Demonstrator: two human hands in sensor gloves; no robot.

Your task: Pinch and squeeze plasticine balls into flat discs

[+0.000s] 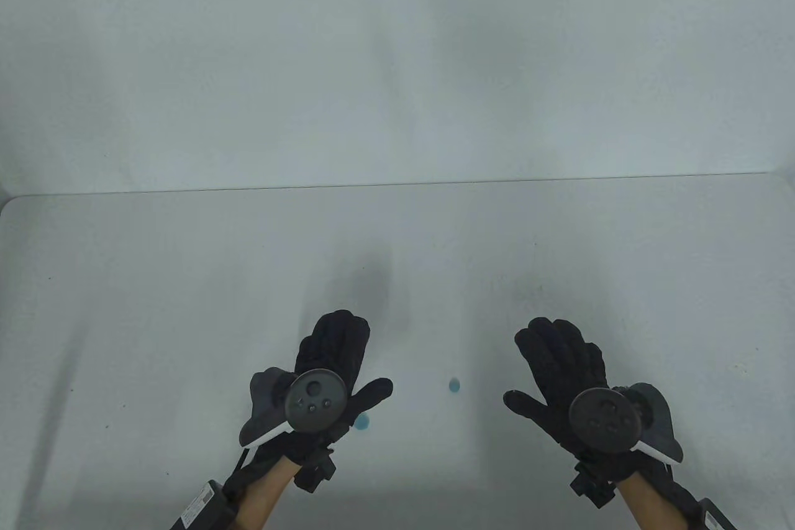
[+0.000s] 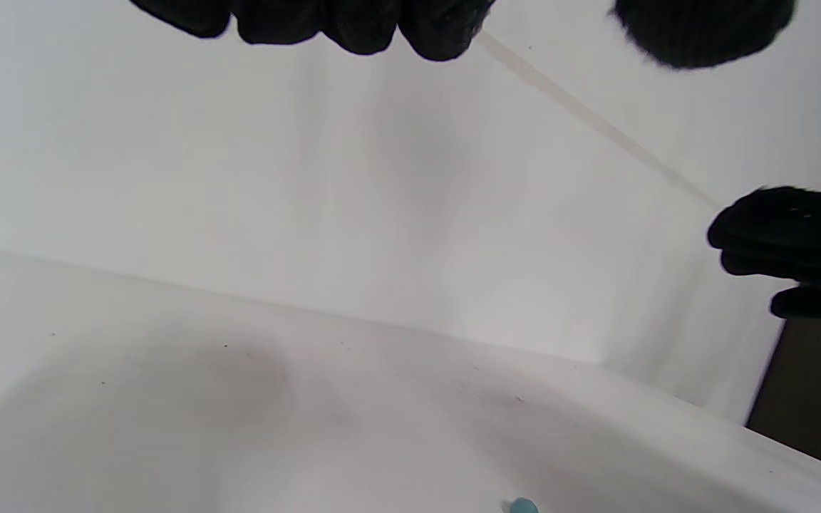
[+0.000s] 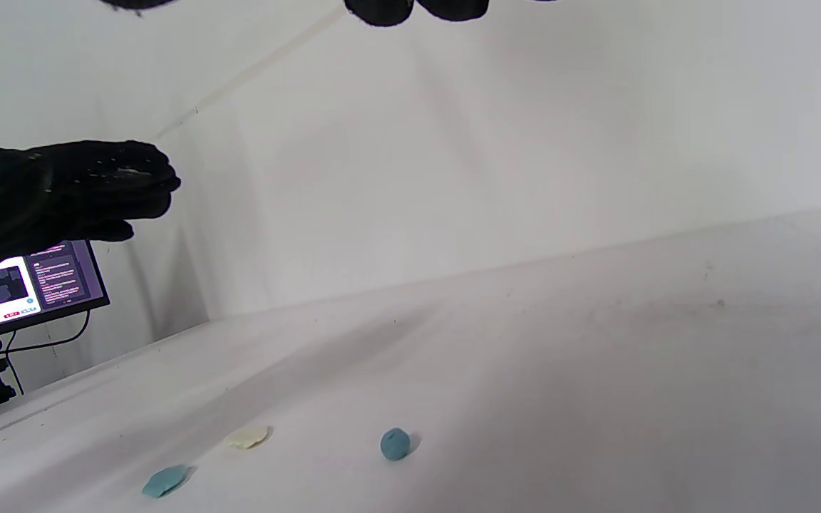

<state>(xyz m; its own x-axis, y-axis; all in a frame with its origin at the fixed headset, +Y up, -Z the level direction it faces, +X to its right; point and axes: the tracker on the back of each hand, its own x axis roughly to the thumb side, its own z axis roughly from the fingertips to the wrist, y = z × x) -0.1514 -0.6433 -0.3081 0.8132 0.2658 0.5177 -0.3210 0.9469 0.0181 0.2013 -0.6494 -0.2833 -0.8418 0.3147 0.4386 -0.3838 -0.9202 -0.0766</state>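
Left hand in black sensor glove [image 1: 329, 362] is hovering near the table's front edge, fingers spread flat, gripping nothing. Flattened blue plasticine disc [image 1: 362, 422] is lying just beside its thumb, partly hidden in the table view; the right wrist view is showing it clearly [image 3: 165, 481]. Flattened pale yellow plasticine disc [image 3: 247, 437] is sitting just behind it, showing in the right wrist view only. Round blue plasticine ball [image 1: 454, 385] is resting between the hands, still unsquashed. Right hand in black sensor glove [image 1: 562, 368] is also hovering open, touching nothing.

Count: two discs (one blue, one yellow), one ball, two hands. Judging progress at two of three pieces done, the ball remaining. White table [image 1: 186, 281] is carrying everything
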